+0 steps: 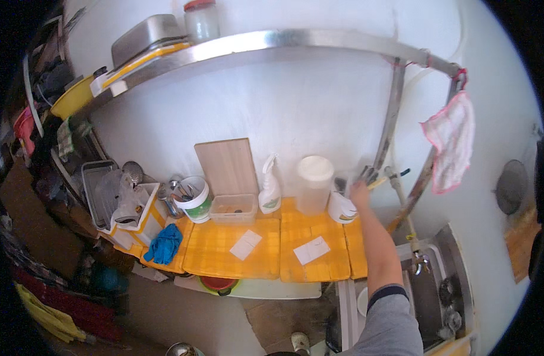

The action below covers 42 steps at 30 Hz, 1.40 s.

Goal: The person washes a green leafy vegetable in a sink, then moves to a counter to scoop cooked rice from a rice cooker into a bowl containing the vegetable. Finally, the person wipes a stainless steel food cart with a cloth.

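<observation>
My right hand [360, 194] reaches to the back right of a worktop covered in yellow-taped panels [234, 267]. Its fingers are at some dark, narrow items [367, 173] by the wall; blur hides whether they grip them. A thin yellow stick-like piece [378, 183] shows just right of the hand. Close on the left stands a white tub [343, 210] with dark-ended things in it. Beside that is a tall translucent canister [315, 187] with a cream lid. A white spray bottle [270, 189] stands farther left. My left hand is out of view.
A sink [425, 307] with a tap [419, 262] lies right of the worktop. A metal shelf rail [276, 39] crosses overhead, a pink-edged cloth [454, 142] hanging at its right. Leftward are a cutting board [227, 167], a utensil bucket [194, 204] and a blue cloth [165, 244].
</observation>
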Available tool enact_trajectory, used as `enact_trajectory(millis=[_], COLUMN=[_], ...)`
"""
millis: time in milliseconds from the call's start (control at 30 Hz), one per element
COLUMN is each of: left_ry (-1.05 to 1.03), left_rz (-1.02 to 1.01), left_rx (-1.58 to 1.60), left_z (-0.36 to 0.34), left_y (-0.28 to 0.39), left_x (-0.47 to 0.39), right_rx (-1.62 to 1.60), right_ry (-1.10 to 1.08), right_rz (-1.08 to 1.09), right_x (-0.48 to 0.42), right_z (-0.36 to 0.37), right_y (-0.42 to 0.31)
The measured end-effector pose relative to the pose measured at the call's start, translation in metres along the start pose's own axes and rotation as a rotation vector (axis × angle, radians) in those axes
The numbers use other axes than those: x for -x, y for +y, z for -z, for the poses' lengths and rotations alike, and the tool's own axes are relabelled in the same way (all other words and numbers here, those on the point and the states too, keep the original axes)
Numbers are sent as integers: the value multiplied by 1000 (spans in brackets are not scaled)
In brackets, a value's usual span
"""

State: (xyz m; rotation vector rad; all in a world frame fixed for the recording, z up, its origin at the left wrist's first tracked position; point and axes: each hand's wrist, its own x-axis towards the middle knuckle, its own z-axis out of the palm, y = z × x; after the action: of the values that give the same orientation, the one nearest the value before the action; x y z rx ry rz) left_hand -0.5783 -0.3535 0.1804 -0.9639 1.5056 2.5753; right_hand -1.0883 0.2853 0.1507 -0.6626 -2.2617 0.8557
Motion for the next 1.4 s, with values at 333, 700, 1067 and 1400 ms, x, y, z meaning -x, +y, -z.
enact_trajectory(millis=[333, 700, 1067, 1400], left_ry=[-32, 324, 687, 977], left_rz=[-221, 33, -809, -1160], left_rx=[82, 846, 679, 705], left_z=[-72, 77, 366, 578], left_y=[-22, -43, -103, -68], left_x=[-3, 106, 399, 449], right_rx=[211, -740, -808, -837], right_ry=[47, -2, -1537, -2109], right_rz=[116, 244, 1142, 1111], right_x=[-59, 298, 918, 1230], right_z=[24, 151, 244, 279], right_y=[-2, -166, -316, -408])
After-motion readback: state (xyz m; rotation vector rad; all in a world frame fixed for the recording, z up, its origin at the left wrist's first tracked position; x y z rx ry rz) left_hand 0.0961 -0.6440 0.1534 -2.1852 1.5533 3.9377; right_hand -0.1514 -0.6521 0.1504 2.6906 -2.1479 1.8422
